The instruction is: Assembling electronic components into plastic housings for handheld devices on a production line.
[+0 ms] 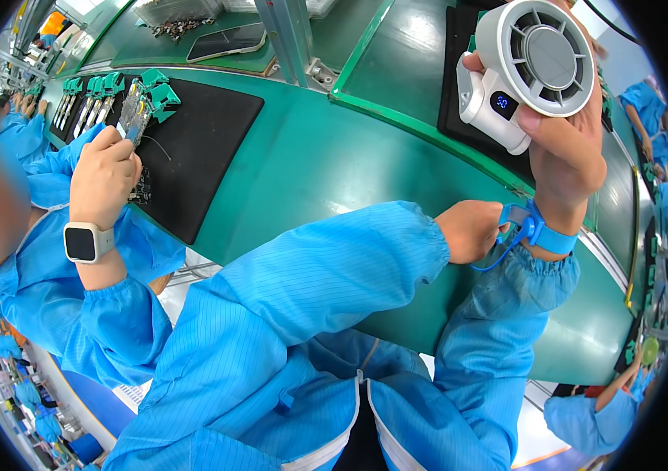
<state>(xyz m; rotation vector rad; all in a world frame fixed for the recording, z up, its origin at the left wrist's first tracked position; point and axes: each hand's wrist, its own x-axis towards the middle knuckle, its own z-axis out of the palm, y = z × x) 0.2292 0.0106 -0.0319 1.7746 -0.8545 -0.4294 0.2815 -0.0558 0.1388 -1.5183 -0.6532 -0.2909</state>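
Observation:
In my right hand (pixel 569 153), raised at the upper right, is a white handheld fan (pixel 491 106) with a round grey grille and a small lit display. The thumb and fingers wrap round its body. A blue wrist strap (pixel 556 240) circles my right wrist, over the end of the blue sleeve. My left hand (pixel 469 231) reaches across to that wrist. Its fingers are closed on the wrist strap near the buckle, and a thin blue cord loops below them. The left fingertips are partly hidden.
A co-worker's hand (pixel 106 177) holds circuit boards with green parts over a black mat (pixel 216 118) at left. Green-edged dividers and a metal post (pixel 283 39) cross the green bench (pixel 326 157). A phone-like slab (pixel 228 41) lies behind. More people sit at both sides.

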